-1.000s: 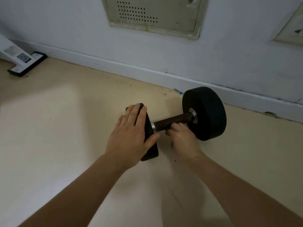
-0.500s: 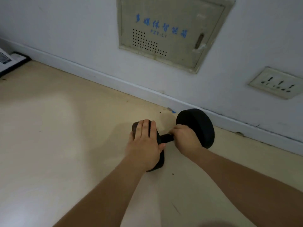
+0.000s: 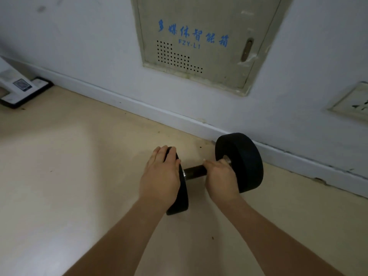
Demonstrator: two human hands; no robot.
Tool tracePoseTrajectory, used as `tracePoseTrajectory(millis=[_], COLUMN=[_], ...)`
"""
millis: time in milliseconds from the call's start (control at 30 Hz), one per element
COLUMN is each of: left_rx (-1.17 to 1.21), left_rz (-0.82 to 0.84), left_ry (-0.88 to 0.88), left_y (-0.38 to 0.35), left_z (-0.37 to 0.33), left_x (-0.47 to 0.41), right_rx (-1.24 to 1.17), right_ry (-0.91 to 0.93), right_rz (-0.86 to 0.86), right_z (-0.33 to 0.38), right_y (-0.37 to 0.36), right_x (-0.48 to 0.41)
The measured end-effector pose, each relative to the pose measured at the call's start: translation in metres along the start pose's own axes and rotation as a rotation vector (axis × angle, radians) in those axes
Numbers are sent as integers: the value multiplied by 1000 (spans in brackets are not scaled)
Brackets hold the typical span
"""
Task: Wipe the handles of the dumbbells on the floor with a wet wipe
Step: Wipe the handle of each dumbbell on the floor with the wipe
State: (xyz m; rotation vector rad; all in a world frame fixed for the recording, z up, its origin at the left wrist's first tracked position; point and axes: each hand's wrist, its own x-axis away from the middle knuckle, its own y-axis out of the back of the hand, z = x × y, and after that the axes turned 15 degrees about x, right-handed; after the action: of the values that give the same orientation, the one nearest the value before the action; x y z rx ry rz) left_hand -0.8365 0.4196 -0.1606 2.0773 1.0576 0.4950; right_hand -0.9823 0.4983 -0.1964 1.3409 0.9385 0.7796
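Note:
A black dumbbell [image 3: 245, 162] lies on the beige floor close to the white skirting board. Its dark brown handle [image 3: 195, 171] shows between my hands. My left hand [image 3: 161, 176] rests flat with straight fingers on top of the left weight disc [image 3: 182, 198]. My right hand [image 3: 220, 176] curls round the right end of the handle, next to the right disc. No wet wipe shows; anything under my right fingers is hidden.
The wall runs diagonally behind the dumbbell, with a metal utility box [image 3: 201, 40] and a socket plate [image 3: 354, 104] set into it. A flat white and black base [image 3: 22, 90] stands on the floor at far left. Bare floor [image 3: 69, 166] spreads to the left.
My right hand has slid along the handle toward the right disc, baring the handle's left part. My left hand stays on the left disc. The view has shifted slightly.

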Motion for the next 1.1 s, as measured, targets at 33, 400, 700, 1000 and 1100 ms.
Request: tracePoseTrajectory(millis=[33,400,700,1000,1100], left_rx=[-3,-51,-326,-325,-277], left_rz=[-7,-62,24,52,60], left_ry=[15,66,-142,-97,-92], left_y=[-1,0,-9,-1,1], left_z=[-1,-8,-1,0,0], left_x=[-4,-35,24,2,-2], right_rx=[-49,-93,-66,-16,-13], right_ry=[59,167,207,220,416], right_rz=[26,63,72,53,20], right_z=[15,33,32,27,31], right_y=[-1,-9,-9,-6,-10], right_x=[-1,-13,-21,-32,-25])
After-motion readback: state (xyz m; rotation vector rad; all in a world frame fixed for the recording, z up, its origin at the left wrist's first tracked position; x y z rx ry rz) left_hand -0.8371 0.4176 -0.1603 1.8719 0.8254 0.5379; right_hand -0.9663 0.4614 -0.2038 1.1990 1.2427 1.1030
